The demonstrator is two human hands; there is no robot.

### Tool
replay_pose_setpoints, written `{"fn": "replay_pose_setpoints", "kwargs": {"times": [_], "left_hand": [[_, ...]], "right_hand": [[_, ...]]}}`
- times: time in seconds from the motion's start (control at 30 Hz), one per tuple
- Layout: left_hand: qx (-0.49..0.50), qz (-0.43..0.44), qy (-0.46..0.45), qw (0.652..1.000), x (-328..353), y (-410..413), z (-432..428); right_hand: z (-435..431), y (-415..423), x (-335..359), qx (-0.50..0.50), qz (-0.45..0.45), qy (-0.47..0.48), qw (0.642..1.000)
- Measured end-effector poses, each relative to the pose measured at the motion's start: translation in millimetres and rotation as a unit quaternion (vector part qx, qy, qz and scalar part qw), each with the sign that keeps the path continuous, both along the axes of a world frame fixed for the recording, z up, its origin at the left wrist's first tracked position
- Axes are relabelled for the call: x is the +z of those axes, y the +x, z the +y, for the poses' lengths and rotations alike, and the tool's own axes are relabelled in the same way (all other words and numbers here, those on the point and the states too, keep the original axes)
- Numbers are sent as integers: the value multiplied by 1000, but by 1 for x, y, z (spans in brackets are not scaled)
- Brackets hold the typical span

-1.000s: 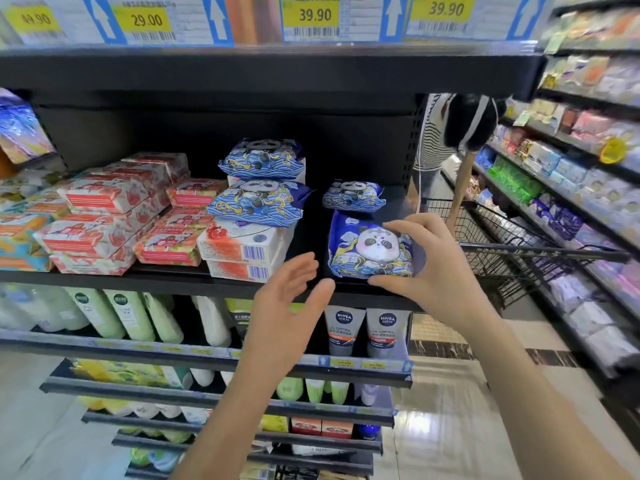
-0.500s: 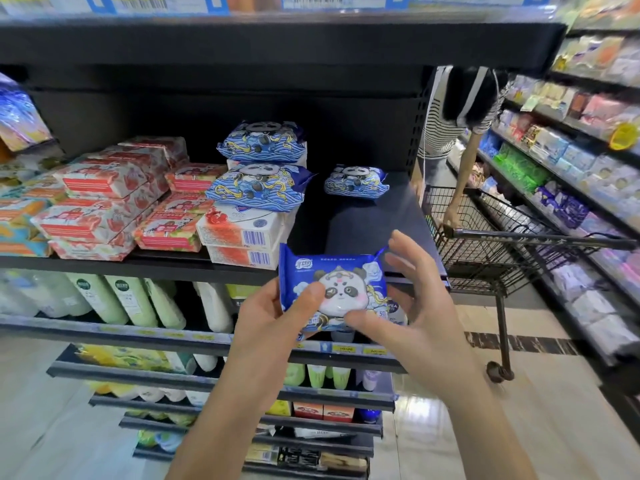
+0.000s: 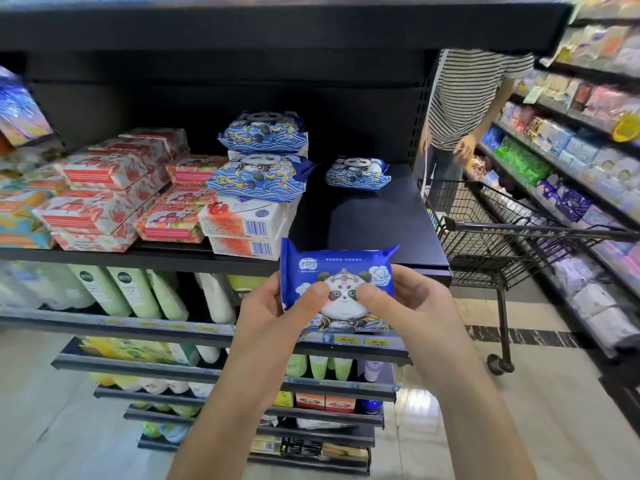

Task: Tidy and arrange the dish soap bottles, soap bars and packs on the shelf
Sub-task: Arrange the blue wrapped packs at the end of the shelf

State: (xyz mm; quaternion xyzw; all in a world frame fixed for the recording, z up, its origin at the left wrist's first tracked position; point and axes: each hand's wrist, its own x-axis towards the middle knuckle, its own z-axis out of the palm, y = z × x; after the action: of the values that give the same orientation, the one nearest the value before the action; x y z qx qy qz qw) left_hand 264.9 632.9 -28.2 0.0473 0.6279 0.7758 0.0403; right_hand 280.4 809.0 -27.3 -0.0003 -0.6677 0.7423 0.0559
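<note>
The right end of the shelf (image 3: 377, 223) lies bare from its front edge back to a lone pack (image 3: 358, 174) near the back wall, so a hand can reach straight in. Left of that gap, stacked white boxes (image 3: 242, 230) topped with panda packs (image 3: 258, 176) form a wall, and red packs (image 3: 104, 202) crowd the left half. The upper shelf (image 3: 277, 26) limits headroom. Off the right edge a cart (image 3: 519, 244) and a person (image 3: 467, 98) stand close. The left hand (image 3: 273, 317) and right hand (image 3: 412, 306) grip a blue pack (image 3: 337, 271) just before the gap's front edge.
</note>
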Motion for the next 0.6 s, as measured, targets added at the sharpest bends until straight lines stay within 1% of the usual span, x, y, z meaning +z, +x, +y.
{"fn": "replay_pose_setpoints", "kwargs": {"times": [0.1,0.3,0.47,0.6], "left_hand": [[-5,6,-4,1000,-2,0,0],[-46,17,-19,999,-2,-2,-3],[-61,23,-36,997,-2,-5,-6],[-61,19,-29,998,-4,-7,-8]], "right_hand": [[1,0,-2,0,9,-1,1000],[2,-1,-5,-9,40,-6,999],[6,-3,-8,-33,91,5,995],[11,-5,-11,-39,132,34,990]]}}
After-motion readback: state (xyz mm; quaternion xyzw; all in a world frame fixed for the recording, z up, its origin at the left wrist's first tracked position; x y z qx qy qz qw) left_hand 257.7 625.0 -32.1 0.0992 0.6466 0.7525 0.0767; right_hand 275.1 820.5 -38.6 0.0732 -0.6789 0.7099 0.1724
